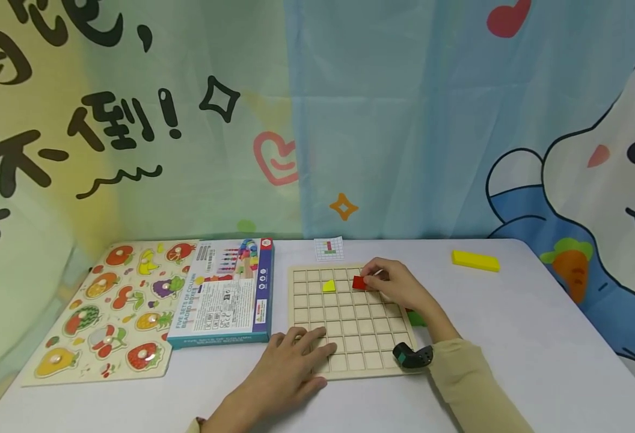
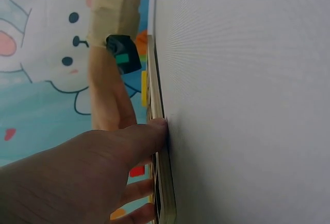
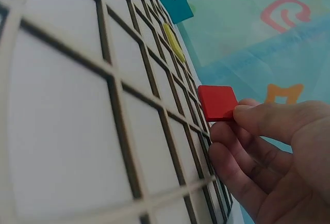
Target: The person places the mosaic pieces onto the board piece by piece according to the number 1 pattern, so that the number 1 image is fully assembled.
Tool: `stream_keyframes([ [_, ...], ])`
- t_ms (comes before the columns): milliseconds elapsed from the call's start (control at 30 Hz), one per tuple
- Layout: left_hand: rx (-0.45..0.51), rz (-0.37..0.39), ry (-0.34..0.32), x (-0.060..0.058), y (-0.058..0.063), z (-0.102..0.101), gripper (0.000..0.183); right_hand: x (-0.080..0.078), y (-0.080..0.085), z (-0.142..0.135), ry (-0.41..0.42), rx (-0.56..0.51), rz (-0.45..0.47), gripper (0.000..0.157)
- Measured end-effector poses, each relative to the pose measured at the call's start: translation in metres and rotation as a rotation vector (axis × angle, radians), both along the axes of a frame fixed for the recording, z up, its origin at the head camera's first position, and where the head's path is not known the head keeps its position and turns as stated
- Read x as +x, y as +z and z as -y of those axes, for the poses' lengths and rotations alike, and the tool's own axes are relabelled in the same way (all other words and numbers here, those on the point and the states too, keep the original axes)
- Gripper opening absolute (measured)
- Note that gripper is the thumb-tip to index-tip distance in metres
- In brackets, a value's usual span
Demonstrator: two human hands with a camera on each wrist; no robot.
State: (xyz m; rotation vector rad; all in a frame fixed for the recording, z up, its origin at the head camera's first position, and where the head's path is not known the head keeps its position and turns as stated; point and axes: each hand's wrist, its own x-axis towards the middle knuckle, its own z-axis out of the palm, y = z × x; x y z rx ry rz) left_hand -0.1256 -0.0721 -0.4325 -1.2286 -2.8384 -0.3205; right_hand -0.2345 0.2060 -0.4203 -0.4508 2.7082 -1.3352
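Note:
My right hand pinches a flat red square tile between thumb and fingertips, over the upper right part of the wooden grid board. A yellow tile lies in a square left of the red one. My left hand rests on the board's front left corner, its fingers spread over the squares. In the left wrist view its thumb lies along the board's front edge.
Behind the board lies a small grid card with a coloured pattern. To the left are a flat box and a fruit puzzle board. A green piece shows beside the right forearm; a yellow block lies at the back right.

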Motion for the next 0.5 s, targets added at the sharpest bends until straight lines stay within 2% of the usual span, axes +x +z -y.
stream_keyframes([
  [300, 0.006, -0.002, 0.008, 0.0, -0.001, 0.0, 0.051, -0.006, 0.001, 0.016, 0.035, 0.012, 0.005, 0.012],
  [500, -0.002, 0.004, 0.011, -0.001, -0.002, 0.0, 0.05, -0.01, -0.004, 0.024, 0.023, 0.05, -0.011, 0.009],
])
